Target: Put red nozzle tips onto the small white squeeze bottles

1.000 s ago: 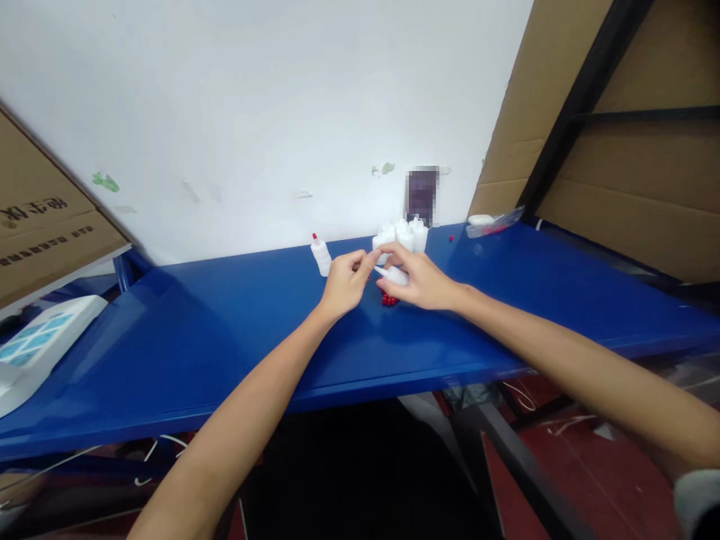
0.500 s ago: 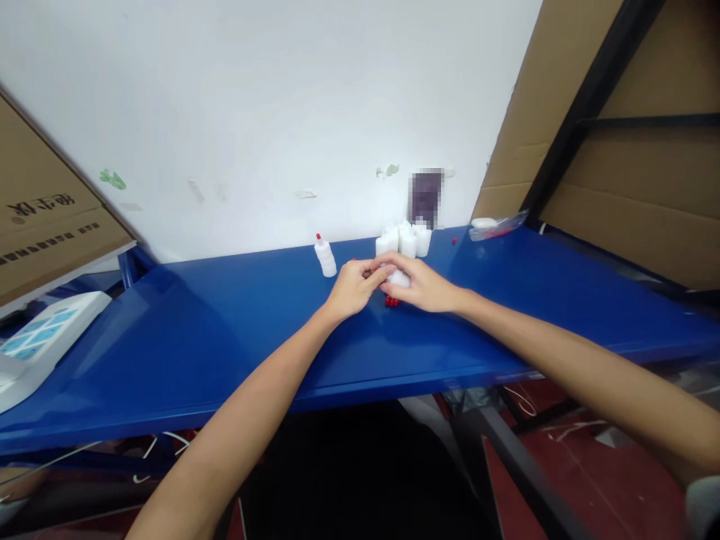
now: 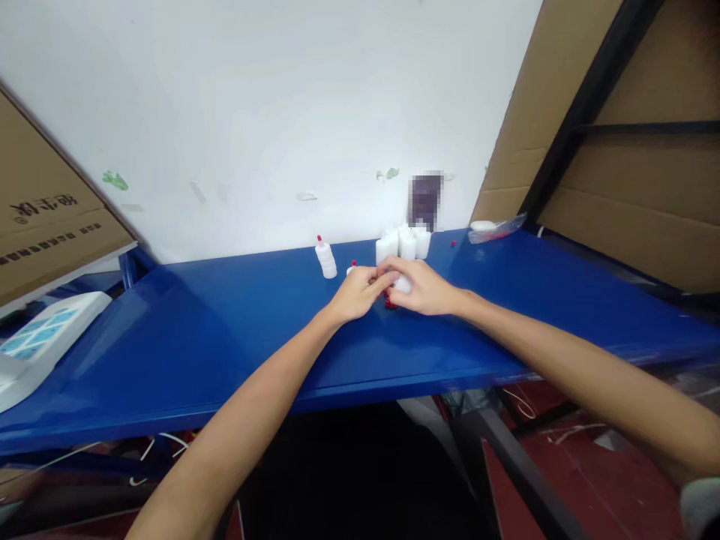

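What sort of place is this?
Probably a workshop or packing area: a blue worktable, a cluster of white bottles on it, and printed cardboard at the left.

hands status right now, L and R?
Left hand: fingers curled at one end of the white bottle; can't tell whether it grips anything.
Right hand: closed, holding the white bottle.

Left grip [image 3: 360, 291] and right grip [image 3: 423, 286] bare. Left arm [image 3: 253, 405], right arm [image 3: 562, 352] bare too, tapering to the wrists. Right sleeve [image 3: 700, 504] pale grey, edge blurred. Black patch [image 3: 365, 480] below bench [image 3: 236, 337] front edge: clothing or shadow, can't tell.
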Demonstrator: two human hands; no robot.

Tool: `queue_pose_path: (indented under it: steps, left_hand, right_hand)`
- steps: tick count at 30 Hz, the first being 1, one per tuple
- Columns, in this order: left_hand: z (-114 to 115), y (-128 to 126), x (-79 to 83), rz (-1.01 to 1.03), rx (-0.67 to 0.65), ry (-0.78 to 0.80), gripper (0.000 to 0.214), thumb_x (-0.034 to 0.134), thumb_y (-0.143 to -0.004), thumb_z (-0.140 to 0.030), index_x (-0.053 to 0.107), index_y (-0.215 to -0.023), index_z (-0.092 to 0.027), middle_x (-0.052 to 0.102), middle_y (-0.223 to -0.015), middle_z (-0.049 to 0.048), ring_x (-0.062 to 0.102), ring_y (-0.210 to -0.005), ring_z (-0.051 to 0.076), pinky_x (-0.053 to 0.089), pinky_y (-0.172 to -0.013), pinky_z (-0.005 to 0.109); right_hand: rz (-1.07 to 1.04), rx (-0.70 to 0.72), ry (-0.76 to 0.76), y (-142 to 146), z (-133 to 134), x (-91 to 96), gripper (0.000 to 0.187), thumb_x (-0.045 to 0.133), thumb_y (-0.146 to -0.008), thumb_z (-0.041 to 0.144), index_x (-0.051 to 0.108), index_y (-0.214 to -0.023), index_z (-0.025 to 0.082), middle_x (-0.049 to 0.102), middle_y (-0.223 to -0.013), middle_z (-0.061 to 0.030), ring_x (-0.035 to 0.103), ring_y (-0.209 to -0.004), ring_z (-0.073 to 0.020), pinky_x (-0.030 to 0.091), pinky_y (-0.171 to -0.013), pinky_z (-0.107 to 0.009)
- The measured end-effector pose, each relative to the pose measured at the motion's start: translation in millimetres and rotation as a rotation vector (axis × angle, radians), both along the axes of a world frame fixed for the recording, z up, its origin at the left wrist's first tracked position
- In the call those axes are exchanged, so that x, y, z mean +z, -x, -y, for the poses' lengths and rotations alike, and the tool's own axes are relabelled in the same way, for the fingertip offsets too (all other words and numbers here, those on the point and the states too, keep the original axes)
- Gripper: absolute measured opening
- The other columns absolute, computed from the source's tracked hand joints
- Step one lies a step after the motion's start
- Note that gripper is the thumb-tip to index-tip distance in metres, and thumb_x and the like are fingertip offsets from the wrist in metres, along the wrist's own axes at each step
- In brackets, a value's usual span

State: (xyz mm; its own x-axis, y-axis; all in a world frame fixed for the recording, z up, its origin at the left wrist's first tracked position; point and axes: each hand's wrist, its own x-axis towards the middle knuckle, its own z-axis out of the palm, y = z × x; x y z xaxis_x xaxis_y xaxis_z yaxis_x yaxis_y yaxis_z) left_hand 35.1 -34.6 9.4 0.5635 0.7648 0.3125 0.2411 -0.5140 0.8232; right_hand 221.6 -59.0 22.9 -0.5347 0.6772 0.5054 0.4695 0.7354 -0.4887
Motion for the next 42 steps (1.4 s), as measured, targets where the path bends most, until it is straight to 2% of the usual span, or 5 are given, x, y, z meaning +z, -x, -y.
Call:
queue_pose_path:
  steps: [5,9,15,30,42]
  left_hand:
    - [-2.1,-1.2,0.1,0.106,-0.011,0.045,0.053,0.052,-0.092,-0.064,0.051,-0.068,-0.017,0.043,-0.052,-0.0049,0.036,-0.048,0.008,0.028,-0.049,0.024]
    - [-8.6,1.9,8.1,0.219,0.042,0.056,0.058,0.056,-0.088,-0.068,0.045,-0.059,-0.019,0.041,-0.048,-0.0048,0.034,-0.044,0.007,0.027,-0.046,0.024]
    - [-32.8,21.0,11.5,0.419,0.344,0.022,0.059,0.063,-0.083,-0.068,0.043,-0.055,-0.020,0.036,-0.044,-0.0062,0.030,-0.041,0.007,0.024,-0.044,0.025]
    - [-50.9,24.4,-6.1,0.098,0.506,-0.035,0.051,0.059,-0.090,-0.051,0.043,-0.054,-0.020,0.044,-0.049,-0.0040,0.036,-0.048,0.009,0.028,-0.053,0.026]
    - [-47.8,25.4,-5.8,0.078,0.500,-0.081,0.061,0.058,-0.086,-0.071,0.047,-0.055,-0.020,0.047,-0.051,-0.0022,0.042,-0.054,0.012,0.033,-0.057,0.027]
  right_hand:
    - [0.017,-0.006,-0.045,1.6,-2.3,-4.8,0.042,0.062,-0.081,0.019,0.057,-0.122,0.022,0.072,-0.101,-0.0052,0.067,-0.081,-0.0200,0.049,-0.073,-0.031]
    - [0.018,-0.055,-0.048,0.4,-3.5,-6.1,0.060,0.062,-0.086,0.023,0.043,-0.143,0.022,0.065,-0.084,-0.0009,0.059,-0.066,-0.0176,0.046,-0.065,-0.031]
    - [-0.030,-0.138,-0.088,-5.4,-5.6,-4.4,0.054,0.059,-0.090,0.025,0.045,-0.143,0.021,0.046,-0.073,0.0043,0.046,-0.058,-0.0146,0.043,-0.063,-0.031]
    - [0.063,-0.122,-0.027,-3.3,-4.5,-2.5,0.042,0.058,-0.090,0.029,0.057,-0.131,0.019,0.064,-0.093,-0.0055,0.055,-0.071,-0.0187,0.046,-0.074,-0.034]
    - [0.058,-0.120,-0.012,-3.6,-3.0,-1.2,0.044,0.058,-0.090,0.028,0.055,-0.133,0.017,0.052,-0.079,0.0014,0.046,-0.057,-0.0127,0.042,-0.067,-0.031]
